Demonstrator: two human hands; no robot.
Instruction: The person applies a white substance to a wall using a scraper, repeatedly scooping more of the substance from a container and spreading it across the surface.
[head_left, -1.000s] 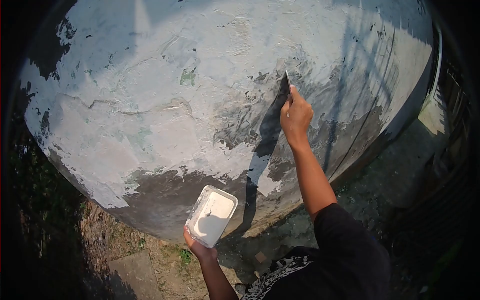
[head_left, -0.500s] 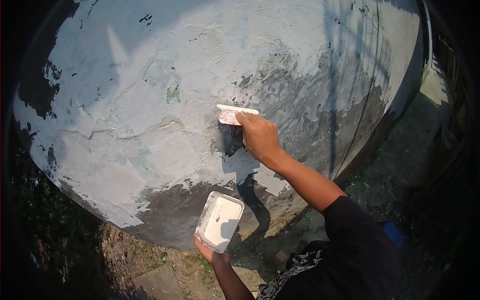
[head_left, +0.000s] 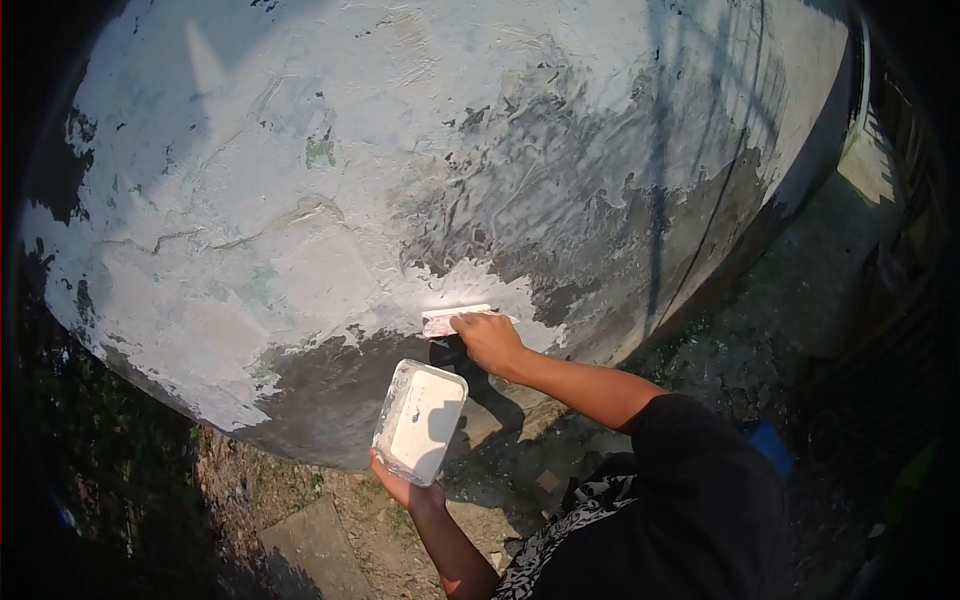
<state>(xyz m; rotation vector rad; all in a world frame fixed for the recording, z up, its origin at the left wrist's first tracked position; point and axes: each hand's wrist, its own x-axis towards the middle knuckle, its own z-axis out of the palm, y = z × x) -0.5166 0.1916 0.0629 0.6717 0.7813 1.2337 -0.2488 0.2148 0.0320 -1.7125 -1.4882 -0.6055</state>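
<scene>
Overhead, right hand [head_left: 489, 343] gripping pale scraper [head_left: 455, 320], forearm slanting down rightward, left hand [head_left: 408, 487] cupping tub [head_left: 422, 424]

The right hand [head_left: 492, 343] has come down the rough grey-and-white wall [head_left: 330, 250], from the dark upper patch to just above the clear rectangular tub of white paste [head_left: 425, 425]. Its flat white scraper with pinkish smears [head_left: 445, 322], first pointing up edge-on, now lies crosswise. A blue object [head_left: 768, 447] has appeared beside the black sleeve [head_left: 700, 460].
</scene>
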